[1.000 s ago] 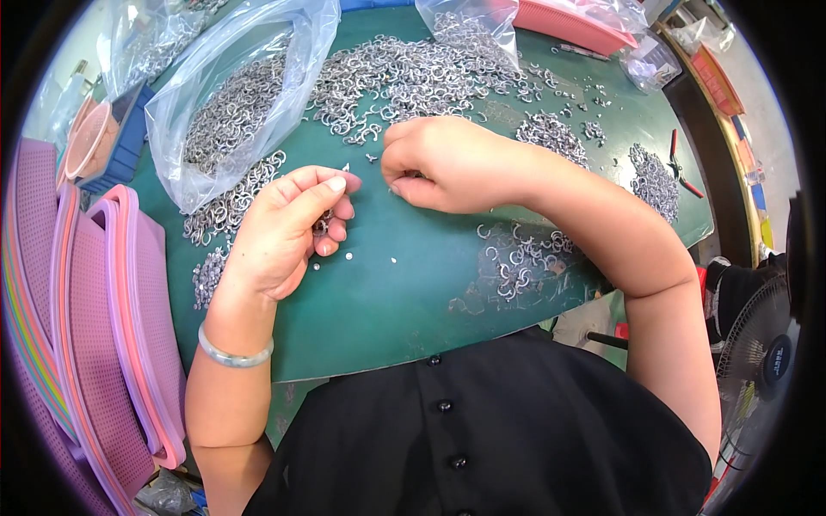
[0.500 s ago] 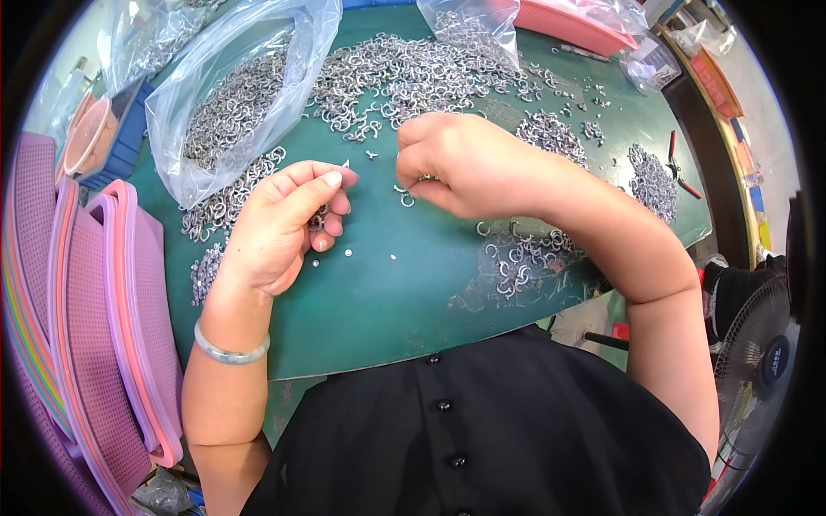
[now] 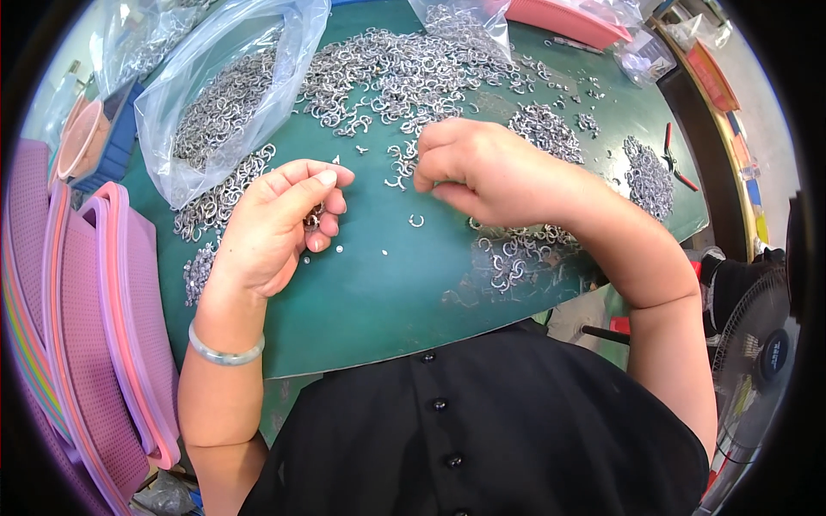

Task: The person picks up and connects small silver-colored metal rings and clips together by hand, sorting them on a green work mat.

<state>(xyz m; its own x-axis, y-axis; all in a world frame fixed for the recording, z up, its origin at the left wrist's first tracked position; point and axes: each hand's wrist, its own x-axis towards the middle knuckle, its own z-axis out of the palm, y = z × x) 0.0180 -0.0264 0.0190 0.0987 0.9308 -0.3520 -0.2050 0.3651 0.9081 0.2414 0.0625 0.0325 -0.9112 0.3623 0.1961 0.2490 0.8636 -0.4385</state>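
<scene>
My left hand is closed in a pinch on the left side of the green table. Small metal rings show inside its curled fingers, and a tiny pale piece sits by the tips of thumb and forefinger. To the right, my right hand hovers low over the table, fingers bent together; whatever they hold is hidden. A loose group of C-shaped metal rings lies just left of its fingertips. One single C-shaped ring rests below them.
A large heap of C-shaped rings spreads across the far side, beside an open clear plastic bag of rings. Smaller heaps lie right, near red-handled pliers. Purple baskets stand left; a fan stands right.
My right hand has shifted slightly right, uncovering the loose ring group. A single ring now lies below its fingertips. My left hand keeps its pinch; the whole view has shifted slightly.
</scene>
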